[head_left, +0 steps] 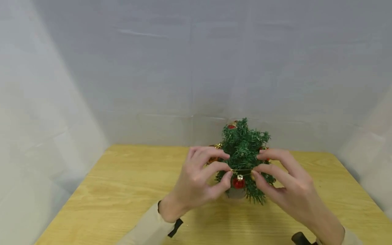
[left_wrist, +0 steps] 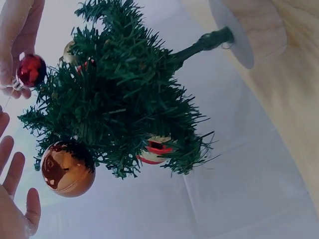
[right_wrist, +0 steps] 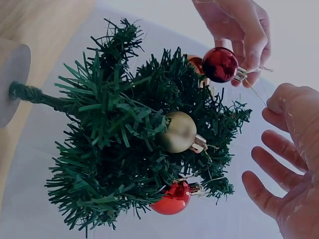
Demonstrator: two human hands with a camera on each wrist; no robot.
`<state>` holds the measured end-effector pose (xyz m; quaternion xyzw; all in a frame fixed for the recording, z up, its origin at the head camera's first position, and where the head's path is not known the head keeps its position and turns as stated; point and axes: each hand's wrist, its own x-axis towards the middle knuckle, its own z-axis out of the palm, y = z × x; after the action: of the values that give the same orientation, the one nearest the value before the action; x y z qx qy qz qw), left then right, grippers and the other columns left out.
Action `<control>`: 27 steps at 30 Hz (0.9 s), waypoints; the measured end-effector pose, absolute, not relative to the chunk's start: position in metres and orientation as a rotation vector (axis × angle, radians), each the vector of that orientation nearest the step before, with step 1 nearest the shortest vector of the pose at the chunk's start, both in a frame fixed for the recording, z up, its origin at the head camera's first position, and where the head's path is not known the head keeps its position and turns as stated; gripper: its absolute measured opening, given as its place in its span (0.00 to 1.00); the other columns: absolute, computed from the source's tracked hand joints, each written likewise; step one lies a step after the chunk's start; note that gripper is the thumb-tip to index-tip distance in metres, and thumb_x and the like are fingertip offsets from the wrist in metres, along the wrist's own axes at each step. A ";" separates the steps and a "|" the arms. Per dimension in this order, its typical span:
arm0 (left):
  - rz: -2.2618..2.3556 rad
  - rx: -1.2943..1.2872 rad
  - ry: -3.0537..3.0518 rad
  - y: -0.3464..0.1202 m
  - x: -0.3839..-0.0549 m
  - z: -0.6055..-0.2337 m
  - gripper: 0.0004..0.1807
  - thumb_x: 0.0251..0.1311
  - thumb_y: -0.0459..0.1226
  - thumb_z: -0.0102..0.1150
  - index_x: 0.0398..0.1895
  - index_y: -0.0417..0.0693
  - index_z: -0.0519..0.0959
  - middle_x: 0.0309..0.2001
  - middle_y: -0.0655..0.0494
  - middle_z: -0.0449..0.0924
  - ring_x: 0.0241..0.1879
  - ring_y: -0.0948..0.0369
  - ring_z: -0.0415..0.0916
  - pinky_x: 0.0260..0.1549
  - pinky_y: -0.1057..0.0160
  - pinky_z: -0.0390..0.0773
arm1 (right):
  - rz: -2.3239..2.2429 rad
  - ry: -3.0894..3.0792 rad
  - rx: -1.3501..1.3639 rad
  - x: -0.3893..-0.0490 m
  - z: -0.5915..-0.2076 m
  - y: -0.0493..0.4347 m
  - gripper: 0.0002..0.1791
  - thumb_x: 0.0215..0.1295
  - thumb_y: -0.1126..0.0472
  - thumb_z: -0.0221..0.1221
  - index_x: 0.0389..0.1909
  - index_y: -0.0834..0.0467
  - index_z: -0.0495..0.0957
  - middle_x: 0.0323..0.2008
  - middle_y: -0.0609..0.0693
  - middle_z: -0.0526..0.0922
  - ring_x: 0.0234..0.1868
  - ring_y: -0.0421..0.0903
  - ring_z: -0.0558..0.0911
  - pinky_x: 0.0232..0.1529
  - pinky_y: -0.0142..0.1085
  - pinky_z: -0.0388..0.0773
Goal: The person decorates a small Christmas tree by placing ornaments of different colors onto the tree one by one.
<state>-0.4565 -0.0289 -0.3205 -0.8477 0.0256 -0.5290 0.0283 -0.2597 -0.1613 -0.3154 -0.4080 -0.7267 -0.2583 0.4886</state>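
Note:
A small shiny red bauble point(head_left: 239, 182) with a metallic cap hangs from a thin gold string point(head_left: 241, 169) in front of a little artificial Christmas tree point(head_left: 245, 146). Thumb and index finger of my left hand point(head_left: 202, 177) pinch one end of the loop. My right hand point(head_left: 289, 183) pinches the other end, so the string is stretched between them. In the right wrist view the red bauble point(right_wrist: 220, 64) is beside the upper branches, and the other fingers of the right hand point(right_wrist: 294, 164) are spread apart. Part of the left hand lies outside the left wrist view.
On the tree hang a copper bauble point(left_wrist: 68, 168), a matte gold bauble point(right_wrist: 180, 132), another red one point(right_wrist: 172, 198) and a red-and-white one point(left_wrist: 154, 149). Its round base point(head_left: 235, 193) stands on a wooden table point(head_left: 137, 183). Pale sheeting point(head_left: 183, 68) rises behind.

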 end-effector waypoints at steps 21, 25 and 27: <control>-1.638 -2.775 -0.287 -0.021 -0.444 -0.306 0.03 0.63 0.38 0.65 0.32 0.52 0.85 0.51 0.52 0.82 0.53 0.56 0.79 0.49 0.51 0.70 | -0.718 -1.627 -1.089 -0.259 -0.315 -0.135 0.22 0.76 0.51 0.56 0.31 0.64 0.85 0.43 0.63 0.83 0.47 0.57 0.81 0.47 0.35 0.75; -1.613 -2.829 -0.381 -0.020 -0.442 -0.305 0.03 0.63 0.39 0.66 0.32 0.53 0.85 0.51 0.52 0.82 0.54 0.56 0.79 0.51 0.50 0.71 | -0.708 -1.626 -1.112 -0.258 -0.316 -0.132 0.22 0.76 0.51 0.55 0.31 0.64 0.85 0.43 0.64 0.83 0.47 0.58 0.80 0.48 0.37 0.74; -1.583 -2.847 -0.421 -0.019 -0.441 -0.305 0.03 0.62 0.39 0.66 0.31 0.53 0.85 0.51 0.52 0.82 0.55 0.56 0.79 0.51 0.50 0.71 | -0.698 -1.629 -1.120 -0.258 -0.317 -0.131 0.22 0.76 0.51 0.55 0.31 0.63 0.85 0.43 0.63 0.83 0.48 0.59 0.80 0.50 0.38 0.74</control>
<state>-0.4414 -0.0193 -0.3052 -0.8646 -0.1279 -0.4806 -0.0714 -0.2578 -0.1306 -0.3169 -0.4630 -0.6734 -0.2885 0.4989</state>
